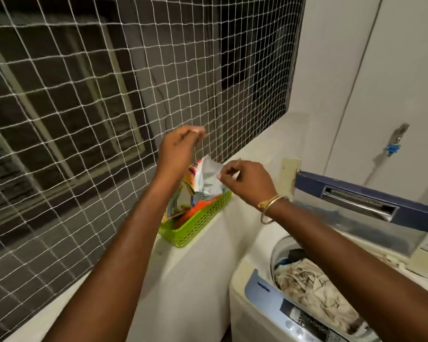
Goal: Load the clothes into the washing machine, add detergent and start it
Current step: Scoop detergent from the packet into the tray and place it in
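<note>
While the clothes sit in the open washing machine below the right hand, both hands should hold the detergent packet in the green basket steady; the left hand looks pinched shut above it, on what I cannot tell, and the right pinches its top edge.

Washing machine lid up, pale clothes inside — crumpled detergent packet upright in basket.
</note>
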The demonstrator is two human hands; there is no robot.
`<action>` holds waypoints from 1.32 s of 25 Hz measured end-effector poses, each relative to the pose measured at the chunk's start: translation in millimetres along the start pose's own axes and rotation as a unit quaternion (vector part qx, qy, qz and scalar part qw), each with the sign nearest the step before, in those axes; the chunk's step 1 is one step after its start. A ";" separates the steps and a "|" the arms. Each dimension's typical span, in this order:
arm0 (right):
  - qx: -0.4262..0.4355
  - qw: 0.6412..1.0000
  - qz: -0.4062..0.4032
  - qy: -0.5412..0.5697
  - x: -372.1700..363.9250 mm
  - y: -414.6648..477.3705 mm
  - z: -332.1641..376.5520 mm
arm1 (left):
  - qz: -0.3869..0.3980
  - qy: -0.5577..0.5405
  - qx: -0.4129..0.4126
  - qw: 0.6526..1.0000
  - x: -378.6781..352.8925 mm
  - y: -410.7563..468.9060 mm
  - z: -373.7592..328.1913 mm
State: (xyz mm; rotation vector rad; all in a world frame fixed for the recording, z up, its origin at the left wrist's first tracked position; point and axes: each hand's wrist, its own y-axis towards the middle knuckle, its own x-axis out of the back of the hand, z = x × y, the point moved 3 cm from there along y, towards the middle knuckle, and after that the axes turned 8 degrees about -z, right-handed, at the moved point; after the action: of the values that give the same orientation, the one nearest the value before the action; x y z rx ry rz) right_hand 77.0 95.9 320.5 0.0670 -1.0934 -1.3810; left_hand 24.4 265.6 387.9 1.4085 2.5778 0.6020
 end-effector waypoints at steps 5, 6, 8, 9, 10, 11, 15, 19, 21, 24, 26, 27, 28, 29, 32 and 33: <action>0.014 0.974 0.105 -0.200 -23.0 19.2 26.8 | 0.019 0.013 0.064 0.998 21.5 6.4 55.7; 0.012 0.964 0.130 -0.230 -29.1 22.0 28.9 | 0.026 0.022 0.065 0.997 23.3 5.8 65.4; 0.001 0.946 0.181 -0.267 -38.8 25.7 31.4 | 0.035 0.052 0.065 0.996 25.9 7.6 82.8; -0.005 0.939 0.203 -0.278 -40.9 26.2 33.0 | 0.039 0.057 0.067 0.995 26.6 9.1 88.6; -0.011 0.932 0.220 -0.287 -41.9 26.3 34.5 | 0.041 0.058 0.070 0.995 27.5 10.4 93.0; -0.013 0.926 0.235 -0.297 -42.4 26.5 35.5 | 0.042 0.057 0.071 0.995 28.3 11.5 96.5; -0.005 0.906 0.261 -0.332 -43.4 27.1 36.5 | 0.054 0.059 0.065 0.995 30.1 12.6 102.9; 0.013 0.899 0.269 -0.346 -51.5 28.6 36.9 | 0.066 0.071 0.067 0.993 29.7 14.0 110.4; 0.013 0.898 0.273 -0.345 -52.4 28.8 37.3 | 0.065 0.065 0.067 0.994 29.2 15.4 112.7; 0.003 0.900 0.284 -0.330 -50.0 28.4 36.7 | 0.068 0.045 0.067 0.994 29.1 16.8 112.4; -0.005 0.901 0.292 -0.323 -49.1 27.6 37.1 | 0.066 0.033 0.066 0.995 29.4 18.5 112.9; -0.008 0.901 0.296 -0.319 -49.6 27.8 37.3 | 0.065 0.027 0.067 0.995 29.6 19.0 113.8; -0.008 0.900 0.299 -0.316 -50.1 28.5 37.7 | 0.064 0.024 0.067 0.995 30.2 19.1 113.1; -0.008 0.900 0.303 -0.314 -50.6 29.4 37.9 | 0.063 0.022 0.067 0.996 30.4 19.2 112.9; -0.007 0.900 0.310 -0.306 -51.8 32.5 36.8 | 0.064 0.022 0.065 0.996 30.8 19.3 111.1; -0.003 0.902 0.304 -0.307 -52.3 32.7 36.7 | 0.065 0.022 0.064 0.996 31.3 19.8 110.8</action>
State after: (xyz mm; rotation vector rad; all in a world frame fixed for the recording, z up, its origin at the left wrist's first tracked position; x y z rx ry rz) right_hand 87.4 166.2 330.5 -0.7072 -1.4632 -0.8353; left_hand 56.9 331.8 297.3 1.6301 2.6160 0.4967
